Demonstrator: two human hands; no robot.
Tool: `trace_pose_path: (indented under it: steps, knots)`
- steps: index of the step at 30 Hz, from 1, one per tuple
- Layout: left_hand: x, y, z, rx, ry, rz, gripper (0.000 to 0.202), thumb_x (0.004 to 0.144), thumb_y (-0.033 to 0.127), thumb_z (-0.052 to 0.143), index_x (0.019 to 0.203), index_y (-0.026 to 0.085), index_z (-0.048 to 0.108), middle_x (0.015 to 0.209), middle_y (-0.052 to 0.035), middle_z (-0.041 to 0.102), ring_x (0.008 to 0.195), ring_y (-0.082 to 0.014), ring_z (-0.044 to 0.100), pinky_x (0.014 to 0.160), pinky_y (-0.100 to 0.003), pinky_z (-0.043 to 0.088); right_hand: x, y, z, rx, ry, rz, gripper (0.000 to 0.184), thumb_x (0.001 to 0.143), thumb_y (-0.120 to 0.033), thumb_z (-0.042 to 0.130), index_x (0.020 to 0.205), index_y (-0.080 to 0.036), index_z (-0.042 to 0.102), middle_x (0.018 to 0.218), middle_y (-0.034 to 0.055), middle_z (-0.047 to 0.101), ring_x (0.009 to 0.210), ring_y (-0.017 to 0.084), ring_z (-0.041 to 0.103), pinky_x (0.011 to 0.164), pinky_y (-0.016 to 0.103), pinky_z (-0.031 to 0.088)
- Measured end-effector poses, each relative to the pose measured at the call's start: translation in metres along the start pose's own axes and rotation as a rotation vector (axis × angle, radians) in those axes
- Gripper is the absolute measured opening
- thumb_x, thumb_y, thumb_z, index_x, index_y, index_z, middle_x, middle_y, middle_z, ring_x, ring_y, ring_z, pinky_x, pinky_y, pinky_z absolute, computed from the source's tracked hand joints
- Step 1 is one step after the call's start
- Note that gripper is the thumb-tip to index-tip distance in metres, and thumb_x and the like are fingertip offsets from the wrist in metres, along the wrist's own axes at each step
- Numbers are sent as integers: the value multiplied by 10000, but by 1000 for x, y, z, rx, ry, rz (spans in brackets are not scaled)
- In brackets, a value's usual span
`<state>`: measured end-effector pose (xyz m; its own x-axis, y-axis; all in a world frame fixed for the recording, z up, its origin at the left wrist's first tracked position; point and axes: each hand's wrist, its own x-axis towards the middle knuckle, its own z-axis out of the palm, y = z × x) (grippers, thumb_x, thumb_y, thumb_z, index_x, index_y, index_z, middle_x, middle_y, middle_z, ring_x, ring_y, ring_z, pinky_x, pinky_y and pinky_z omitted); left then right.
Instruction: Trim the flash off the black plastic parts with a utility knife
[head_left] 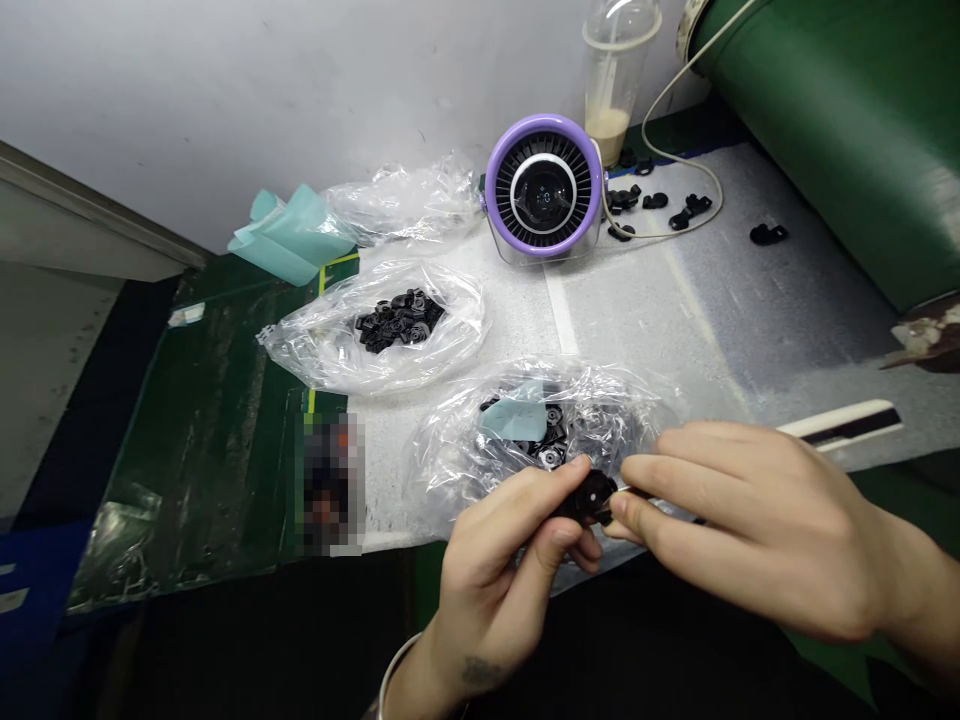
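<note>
- Lower middle: the left hand (pixel 495 570) holds a black plastic part (pixel 589 498) in a narrow fingertip grip.
- The right hand (pixel 750 520) pinches narrowly against that part; what it holds can't be told.
- Behind the right hand: a white-and-black stick (pixel 840 425).
- Just above the hands: a clear bag (pixel 622 420) of black pieces.
- Left of centre: another bag (pixel 315 345).
- Top middle: a purple fan (pixel 544 187).

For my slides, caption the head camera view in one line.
Left hand holds a black plastic part, the right hand touching it, above a plastic bag of parts.

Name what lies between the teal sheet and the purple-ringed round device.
A crumpled clear plastic bag, seen in the head view.
</note>
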<state>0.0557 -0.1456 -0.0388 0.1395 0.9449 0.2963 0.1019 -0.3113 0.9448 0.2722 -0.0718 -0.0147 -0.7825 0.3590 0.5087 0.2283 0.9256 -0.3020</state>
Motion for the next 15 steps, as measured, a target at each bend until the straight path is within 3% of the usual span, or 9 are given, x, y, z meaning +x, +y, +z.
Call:
trace_pose_path:
  steps: [9,15]
  knots:
    - [1,-2,0,11,-20,30,395,1050,153,582,1437,186,651,825,-30,730,691,-136,702,706,-261,603,1,0,0,1,-22,20,333,1059,-120,502,751,-198,604,764,34,623,678,176,467,622,360,336]
    - [2,-2,0,52,-6,88,395,1047,171,594,1438,181,648,820,-36,755,703,-150,705,701,-272,600,-1,10,1,235,-27,87,214,1081,-218,552,891,-196,647,791,7,623,691,141,495,613,291,355]
